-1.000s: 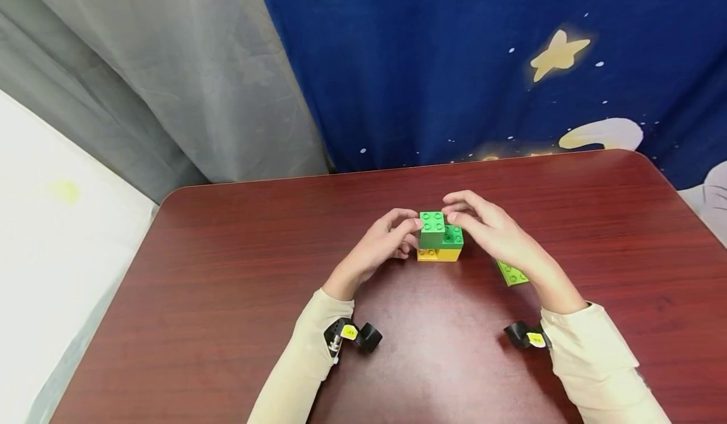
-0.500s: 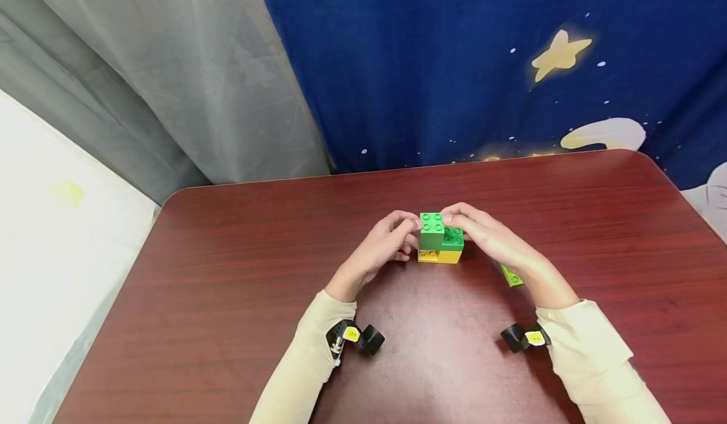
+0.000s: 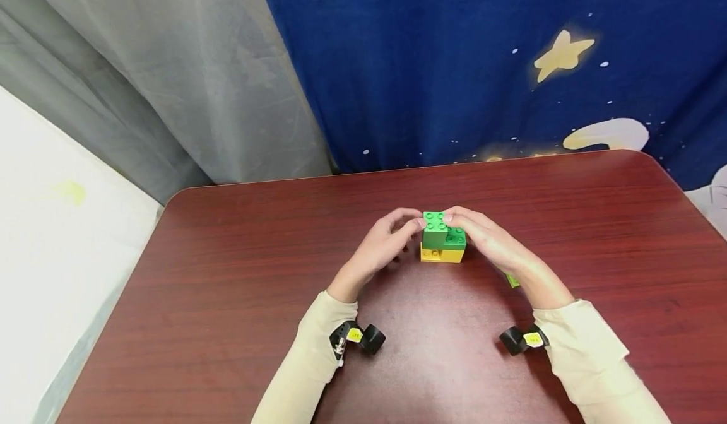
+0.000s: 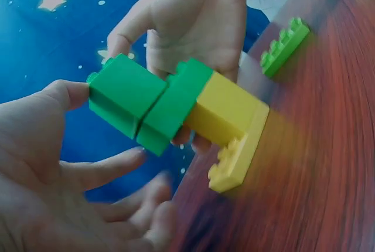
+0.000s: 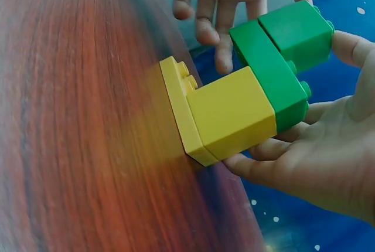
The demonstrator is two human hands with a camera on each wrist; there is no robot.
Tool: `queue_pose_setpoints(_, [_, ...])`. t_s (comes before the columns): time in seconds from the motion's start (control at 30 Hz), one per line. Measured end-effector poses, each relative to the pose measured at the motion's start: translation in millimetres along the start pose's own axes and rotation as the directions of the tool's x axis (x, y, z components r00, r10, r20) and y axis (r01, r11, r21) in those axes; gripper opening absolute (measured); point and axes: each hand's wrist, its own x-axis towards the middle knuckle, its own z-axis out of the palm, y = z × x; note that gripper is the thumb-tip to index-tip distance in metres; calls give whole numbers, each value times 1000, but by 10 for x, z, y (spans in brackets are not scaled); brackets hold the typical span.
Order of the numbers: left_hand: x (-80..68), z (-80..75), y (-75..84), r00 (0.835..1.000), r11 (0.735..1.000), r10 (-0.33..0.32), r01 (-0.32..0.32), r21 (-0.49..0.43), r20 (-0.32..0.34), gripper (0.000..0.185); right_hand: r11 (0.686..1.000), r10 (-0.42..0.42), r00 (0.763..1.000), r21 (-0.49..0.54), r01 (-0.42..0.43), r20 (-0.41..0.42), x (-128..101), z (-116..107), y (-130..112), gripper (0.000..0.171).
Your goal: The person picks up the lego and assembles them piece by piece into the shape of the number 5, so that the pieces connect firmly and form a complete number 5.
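A stack of toy building bricks (image 3: 435, 240) stands upright on the table between both hands. A thin yellow brick (image 5: 179, 111) is at the bottom, with a taller yellow brick (image 5: 231, 114) on its right part. Above lie a darker green brick (image 4: 176, 108) and a bright green brick (image 4: 126, 94), offset to the left. My right hand (image 3: 496, 244) holds the stack, thumb at the top brick and fingers behind the lower bricks. My left hand (image 3: 377, 247) touches the top brick's left edge with its thumb, while its other fingers spread loosely beside the stack.
A lime-green brick (image 4: 285, 47) lies on the table to the right, mostly hidden under my right forearm in the head view. The reddish-brown table (image 3: 255, 272) ends at a blue star-patterned curtain (image 3: 443, 64) and a grey curtain (image 3: 227, 96).
My right hand has come in from the right and closed onto the stack. My left hand's lower fingers have loosened away from it. The stack stays in about the same place.
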Motion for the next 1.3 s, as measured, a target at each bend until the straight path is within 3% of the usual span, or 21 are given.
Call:
queue_pose_setpoints(0.07, [6,-14,-6,994,994,108,-107,27,-22,35,999,-9,1000,35,9,-2,-4,1,13,33])
queue_pose_setpoints(0.17, [16,-49,-24,957,956,291,-291,20,11,41,995,-21,1000,96,20,7,0,-1,39,32])
queue_pose_setpoints(0.23, [-6,-78,-5,927,929,369,-368,-28,63,44,992,-26,1000,127,24,16,4,-3,49,32])
queue_pose_setpoints(0.3, [-46,-97,40,906,913,408,-406,-48,107,46,990,-32,999,141,29,22,10,-4,56,31])
queue_pose_setpoints(0.43, [-127,-68,116,901,910,415,-410,-63,127,45,990,-40,998,137,35,39,-2,-5,74,34])
queue_pose_setpoints(0.5, [-98,-39,50,900,907,420,-414,-77,116,42,992,-40,998,120,33,50,-3,-7,79,35])
queue_pose_setpoints(0.63, [-50,-19,-27,907,913,407,-400,-81,107,39,995,-49,996,94,41,79,2,-9,96,37])
queue_pose_setpoints(0.77, [-17,-2,-28,916,923,384,-379,-63,119,40,988,-59,993,149,43,102,8,-18,125,37])
queue_pose_setpoints(1.0, [27,11,-108,911,908,404,-411,83,86,40,963,-91,989,265,57,119,36,-46,171,29])
queue_pose_setpoints(1.3, [23,24,-127,904,892,423,-426,153,56,41,953,-109,988,293,73,108,29,-43,183,29])
